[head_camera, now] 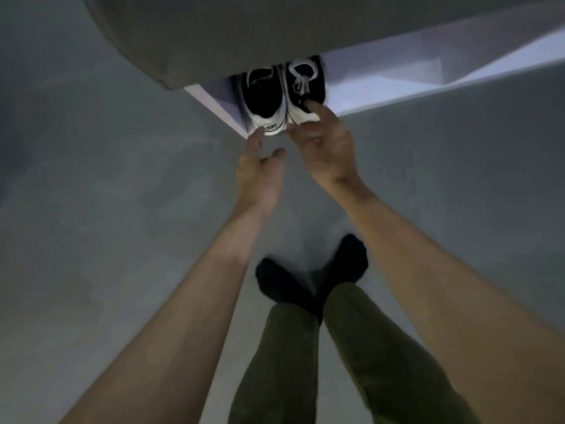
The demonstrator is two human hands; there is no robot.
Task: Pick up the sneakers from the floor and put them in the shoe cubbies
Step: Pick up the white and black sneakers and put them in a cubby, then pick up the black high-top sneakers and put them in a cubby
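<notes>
Two black-and-white sneakers stand side by side, heels toward me, in a white shoe cubby (376, 93) at the top middle of the head view. The left sneaker (263, 99) shows a logo tab on its white heel. The right sneaker (304, 87) has grey-white laces. My left hand (260, 169) hovers just below the left heel with fingers apart and a fingertip at the heel's edge. My right hand (324, 148) reaches to the right sneaker, its forefinger inside the heel opening and the thumb under the heel.
A grey rounded top (214, 32) overhangs the cubby and hides the sneakers' toes. Grey floor (107, 209) spreads all around. My two feet in black socks (308, 280) and olive trousers stand below the hands.
</notes>
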